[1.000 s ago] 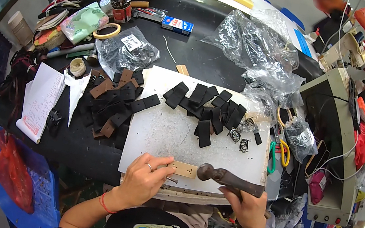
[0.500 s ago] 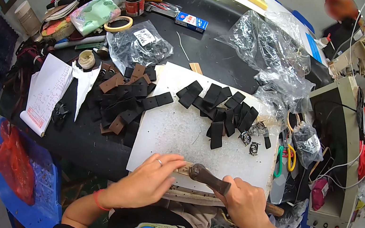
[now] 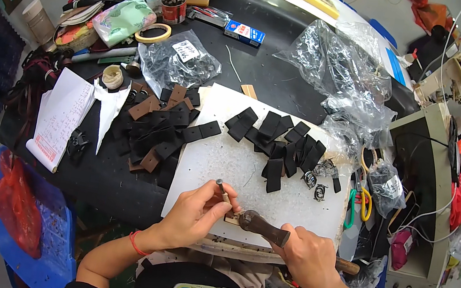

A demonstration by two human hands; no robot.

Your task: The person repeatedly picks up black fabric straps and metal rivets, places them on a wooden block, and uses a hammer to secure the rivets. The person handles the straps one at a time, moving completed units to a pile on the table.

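My left hand (image 3: 193,210) is closed in a pinch around a slim metal punch-like rod (image 3: 220,184), its top sticking up above the fingers. My right hand (image 3: 310,254) grips a hammer (image 3: 265,228); the dark head points left, close to the left fingertips, and the wooden handle comes out on the right. Under the hammer head lies a narrow tan strip (image 3: 231,219), partly hidden, at the near edge of a worn white board (image 3: 210,159). Black strap pieces (image 3: 274,175) lie on the board's far part, beside several small dark metal buckles (image 3: 320,192).
Left of the board is a pile of black and brown strap pieces (image 3: 149,159), then a notepad (image 3: 60,117). Plastic bags (image 3: 178,54) lie farther back. Scissors (image 3: 364,204) and a grey machine housing (image 3: 420,204) stand right. A blue stool (image 3: 62,238) is at lower left.
My left hand has gone from lying over the tan strip with fingers extended to pinching the metal rod, which now shows. My right hand and the hammer have hardly moved.
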